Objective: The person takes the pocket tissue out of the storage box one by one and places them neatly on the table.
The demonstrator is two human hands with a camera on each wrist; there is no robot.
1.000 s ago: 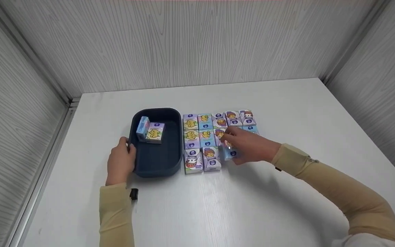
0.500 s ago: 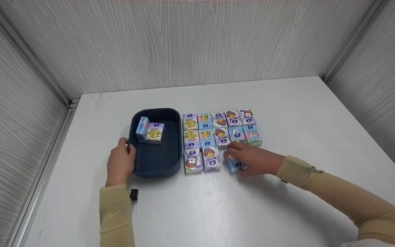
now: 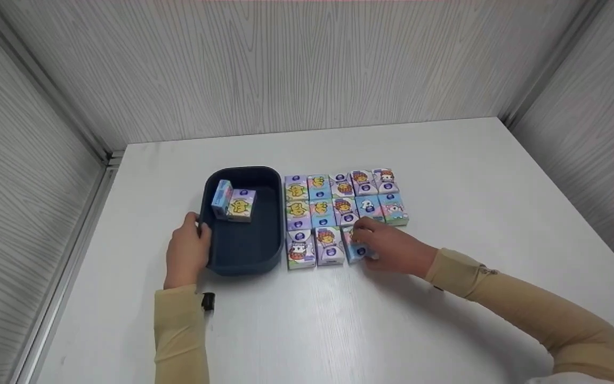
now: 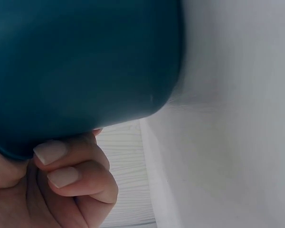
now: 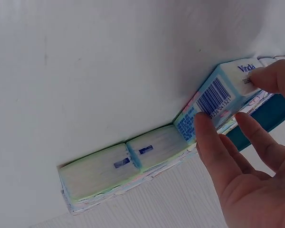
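Observation:
My left hand (image 3: 185,253) grips the left rim of a dark blue bin (image 3: 244,245); in the left wrist view its fingers curl at the edge of the bin wall (image 4: 85,61). Inside the bin a blue tissue pack (image 3: 221,198) leans on edge beside a purple-and-yellow tissue pack (image 3: 241,206). My right hand (image 3: 395,249) pinches another blue tissue pack (image 3: 352,252) at the right end of the front row, next to a purple pack (image 3: 329,246). The right wrist view shows the thumb on the end of this pack (image 5: 214,97) and fingertips along its barcode side.
Several cartoon-printed tissue packs (image 3: 320,212) lie flat in close rows just right of the bin. Two packs (image 3: 381,208) stand behind my right hand. White table (image 3: 285,330) extends in front, with grey wood-grain panels (image 3: 307,69) at the back and sides.
My right hand has drawn the blue pack toward the front, then shifted it left against the front row. Two blue packs behind it have come into view. My left hand stays put.

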